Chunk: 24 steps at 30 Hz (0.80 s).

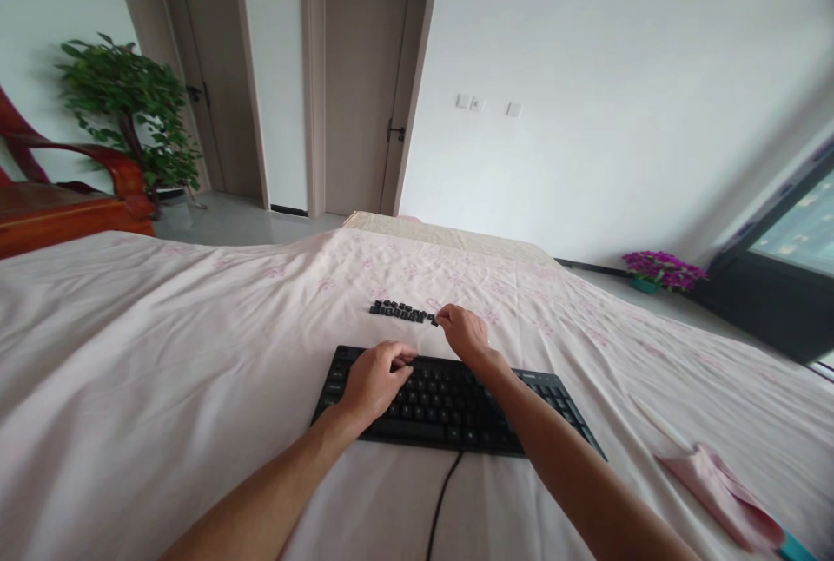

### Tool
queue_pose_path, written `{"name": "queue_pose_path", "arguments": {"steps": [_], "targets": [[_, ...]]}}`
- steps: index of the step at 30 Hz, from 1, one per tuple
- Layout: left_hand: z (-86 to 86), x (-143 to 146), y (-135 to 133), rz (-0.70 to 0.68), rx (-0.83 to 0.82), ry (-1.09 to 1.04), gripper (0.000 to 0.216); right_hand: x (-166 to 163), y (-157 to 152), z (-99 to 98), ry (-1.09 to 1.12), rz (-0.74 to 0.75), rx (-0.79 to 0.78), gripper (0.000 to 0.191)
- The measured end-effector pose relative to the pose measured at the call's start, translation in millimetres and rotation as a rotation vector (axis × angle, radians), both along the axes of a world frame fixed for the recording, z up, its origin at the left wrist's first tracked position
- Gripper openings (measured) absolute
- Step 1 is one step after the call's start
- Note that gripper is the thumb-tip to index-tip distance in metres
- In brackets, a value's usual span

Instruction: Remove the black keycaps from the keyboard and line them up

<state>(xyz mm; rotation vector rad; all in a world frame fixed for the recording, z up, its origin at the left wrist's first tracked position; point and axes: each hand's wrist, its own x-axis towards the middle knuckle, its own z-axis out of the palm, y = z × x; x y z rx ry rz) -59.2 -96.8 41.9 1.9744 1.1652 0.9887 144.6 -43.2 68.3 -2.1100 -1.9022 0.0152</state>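
Note:
A black computer keyboard (423, 431) lies on a pale pink floral cloth. Over its upper left part rests my left hand (379, 379), thumb and fingers apart with nothing seen between them. Beyond the keyboard's far edge, loose black keycaps (397, 312) lie in short rows on the cloth. My right hand (464, 331) reaches across the keyboard to the right end of these rows. Its fingertips are pinched together at a small black keycap (433, 320), which they partly hide. My right forearm covers some of the keyboard's right-hand keys.
A black cable (446, 500) runs from the keyboard toward me. On the right lie a pink cloth (723, 496) and a thin pale stick. The cloth-covered surface (215, 353) is wrinkled. Beyond it stand a wooden chair (78, 170), a green plant (130, 109) and purple flowers (663, 267).

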Motion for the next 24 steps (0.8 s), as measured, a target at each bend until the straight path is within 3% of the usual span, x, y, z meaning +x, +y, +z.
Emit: {"name": "queue_pose_path", "arguments": {"steps": [8, 24], "targets": [[2.2, 0, -1, 0.003, 0.015, 0.033, 0.025, -7, 24, -10.0, -0.051, 0.007, -0.055, 0.021], [-0.8, -1, 0, -0.004, 0.044, 0.018, 0.025, -7, 25, -15.2, -0.042, 0.008, -0.053, 0.025]]}}
